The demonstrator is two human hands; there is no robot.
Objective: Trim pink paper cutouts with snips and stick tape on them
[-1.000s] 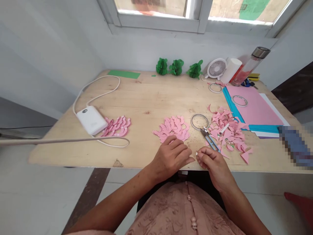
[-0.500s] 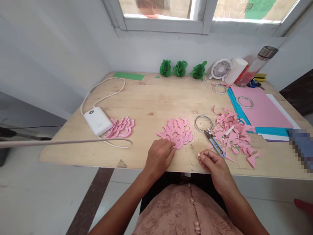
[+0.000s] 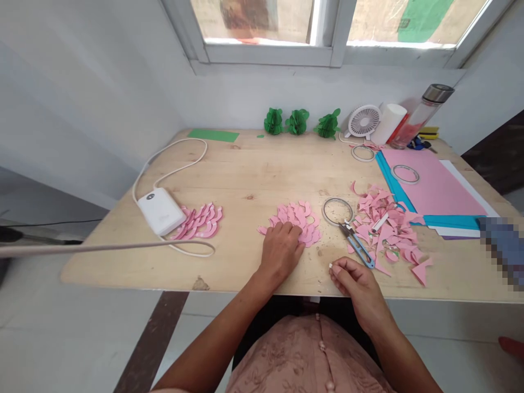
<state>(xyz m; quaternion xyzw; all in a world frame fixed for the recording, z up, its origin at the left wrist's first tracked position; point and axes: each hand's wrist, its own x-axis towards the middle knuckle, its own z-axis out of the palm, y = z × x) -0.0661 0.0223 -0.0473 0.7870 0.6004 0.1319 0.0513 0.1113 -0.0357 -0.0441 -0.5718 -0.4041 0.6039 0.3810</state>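
Observation:
My left hand (image 3: pixel 282 250) lies over the near left side of a pile of pink curved paper cutouts (image 3: pixel 301 213), its fingers outstretched and touching them. The fingertips are partly lost among the pieces. To the right, just above the table's front edge, my right hand (image 3: pixel 354 278) is closed, pinching a small piece of white tape (image 3: pixel 331 266) between thumb and forefinger. Beyond that hand lie blue-handled thread snips (image 3: pixel 360 248), open-bladed and pointing at a thin tape roll (image 3: pixel 337 210). More pink cutouts (image 3: pixel 207 221) with whitish strips on them sit in overlapping rows at the left.
Pink paper scraps (image 3: pixel 388 229) are heaped at right. A white power bank (image 3: pixel 161 210) with a cable (image 3: pixel 135 246) lies left. Several green paper shapes (image 3: pixel 297 121), a fan (image 3: pixel 364 121) and a bottle (image 3: pixel 421 114) stand at the back, near stacked coloured sheets (image 3: pixel 438 191).
My left hand has moved right and forward, from the pile's near left edge onto the cutouts, its fingers straightening. My right hand keeps its pinch on the tape. The view has tilted slightly.

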